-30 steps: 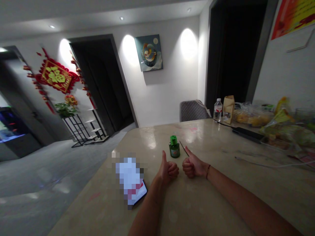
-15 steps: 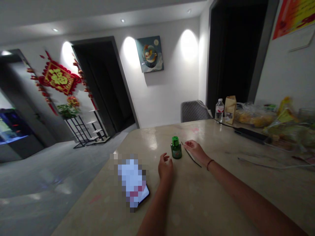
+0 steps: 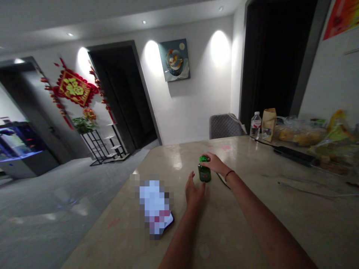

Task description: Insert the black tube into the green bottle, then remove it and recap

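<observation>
A small dark green bottle point(image 3: 204, 175) with a bright green cap stands upright on the beige table point(image 3: 224, 231). From the right, my right hand point(image 3: 215, 163) has its fingers closed round the cap. My left hand point(image 3: 194, 191) is at the bottle's near left side, thumb and fingers spread apart, with no firm hold on it. Partly behind my right wrist lies a thin black stick-like thing point(image 3: 223, 181); its far end is hidden. Left of my left hand lies a phone point(image 3: 168, 221), most of it blurred out.
On the right stand a water bottle point(image 3: 255, 126) and a paper bag point(image 3: 269, 125), beside food in clear plastic bags point(image 3: 300, 134). A black oblong device point(image 3: 294, 155) and a pale cable point(image 3: 314, 193) lie nearer. A grey chair point(image 3: 226, 126) is at the far edge.
My right hand has moved left from beside the black stick onto the green cap. My left hand has opened wider near the bottle. The view has shifted slightly.
</observation>
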The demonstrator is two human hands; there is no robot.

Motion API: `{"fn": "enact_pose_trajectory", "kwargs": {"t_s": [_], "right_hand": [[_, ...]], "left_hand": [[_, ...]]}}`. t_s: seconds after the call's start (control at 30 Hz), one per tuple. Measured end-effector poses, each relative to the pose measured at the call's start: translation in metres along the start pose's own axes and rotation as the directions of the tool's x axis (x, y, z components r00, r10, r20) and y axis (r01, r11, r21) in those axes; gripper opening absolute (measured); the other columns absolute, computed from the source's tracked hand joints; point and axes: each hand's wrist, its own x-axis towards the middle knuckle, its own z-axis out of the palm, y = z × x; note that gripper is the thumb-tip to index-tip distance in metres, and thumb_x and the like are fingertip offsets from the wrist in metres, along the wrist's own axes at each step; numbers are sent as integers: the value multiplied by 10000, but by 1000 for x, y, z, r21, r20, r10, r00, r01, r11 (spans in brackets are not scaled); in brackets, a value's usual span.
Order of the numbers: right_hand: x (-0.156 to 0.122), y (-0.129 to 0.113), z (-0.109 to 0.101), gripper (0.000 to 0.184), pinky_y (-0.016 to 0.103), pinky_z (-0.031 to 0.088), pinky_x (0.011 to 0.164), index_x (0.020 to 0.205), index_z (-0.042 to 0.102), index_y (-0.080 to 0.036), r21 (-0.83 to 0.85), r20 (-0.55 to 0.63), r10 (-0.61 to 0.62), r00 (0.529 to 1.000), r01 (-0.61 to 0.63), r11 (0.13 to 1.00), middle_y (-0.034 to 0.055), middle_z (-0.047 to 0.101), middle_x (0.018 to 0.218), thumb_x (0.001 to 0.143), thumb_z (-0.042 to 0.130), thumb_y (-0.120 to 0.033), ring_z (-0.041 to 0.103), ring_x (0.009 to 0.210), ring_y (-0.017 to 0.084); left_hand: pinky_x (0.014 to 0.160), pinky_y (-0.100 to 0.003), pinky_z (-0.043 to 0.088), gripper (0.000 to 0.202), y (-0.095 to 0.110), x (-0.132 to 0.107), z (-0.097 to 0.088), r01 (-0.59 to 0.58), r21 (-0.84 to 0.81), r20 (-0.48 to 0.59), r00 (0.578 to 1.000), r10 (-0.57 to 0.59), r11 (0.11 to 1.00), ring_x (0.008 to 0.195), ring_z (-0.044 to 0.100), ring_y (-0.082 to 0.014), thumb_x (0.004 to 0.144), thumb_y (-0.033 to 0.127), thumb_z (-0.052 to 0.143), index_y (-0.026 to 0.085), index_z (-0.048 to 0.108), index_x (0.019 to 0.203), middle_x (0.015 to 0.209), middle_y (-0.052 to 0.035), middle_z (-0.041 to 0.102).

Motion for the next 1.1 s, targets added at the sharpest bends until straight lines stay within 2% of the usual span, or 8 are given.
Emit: {"fn": "enact_pose_trajectory", "kwargs": {"t_s": [0.1,0.2,0.33,0.47,0.57,0.77,0.97,1.1], "right_hand": [[-5,-5,-3,327,266,438,685,886,549,-143,-71,-8,4,1000,-4,997,52,607,845,596,638,-265,562,743,136],[-11,-17,-6,318,260,419,657,820,545,-158,-235,0,-13,1000,13,972,46,608,814,572,663,-316,553,717,137],[-21,-37,-7,329,244,386,622,770,524,-168,-392,75,-46,996,72,917,40,600,760,571,665,-389,537,689,138],[-30,-55,-4,361,233,354,578,808,516,-170,-463,145,-60,988,121,878,43,590,739,587,653,-420,522,652,138],[-36,-65,-2,361,225,348,570,857,517,-177,-470,188,-51,981,136,872,38,594,745,599,652,-390,522,643,132],[-37,-71,-6,337,233,371,610,784,569,-175,-454,212,-58,976,150,878,47,614,771,579,669,-424,545,703,151],[-33,-62,-21,349,234,396,595,796,599,-153,-396,254,-32,967,134,909,55,624,760,617,632,-451,557,666,146],[-36,-69,-28,374,237,394,583,788,614,-149,-410,266,6,964,108,906,66,626,750,651,588,-496,557,645,148]], "left_hand": [[981,-339,310,620,1,-1,0,-4,-29,-11,1000,4,1000,1151,427,-211,656,315,595,167,390,1222,1216,-99,491],[978,-345,312,651,3,-2,-1,-18,-45,-6,1000,18,999,1146,431,-215,646,347,614,169,383,1228,1221,-100,486],[969,-342,322,668,12,-3,2,-34,-117,2,999,34,993,1143,432,-216,624,356,644,173,387,1213,1216,-103,487],[868,-316,404,657,20,-2,5,53,-279,-12,998,-59,959,1026,518,-199,608,370,666,174,397,1174,1146,-106,529],[794,-293,435,708,21,-1,4,114,-311,-35,991,-131,944,954,552,-191,560,389,702,165,393,1157,1103,-112,549],[645,-266,439,606,25,-3,-4,175,-141,-40,982,-183,974,759,590,-178,503,460,711,187,483,994,866,-53,627],[692,-273,426,517,35,-9,-10,60,-17,-64,996,-60,998,809,584,-186,568,464,659,213,524,999,898,-52,631],[699,-272,417,510,39,-13,-11,65,30,-62,996,-64,997,820,585,-188,581,466,647,238,525,1021,905,-37,636]]}}
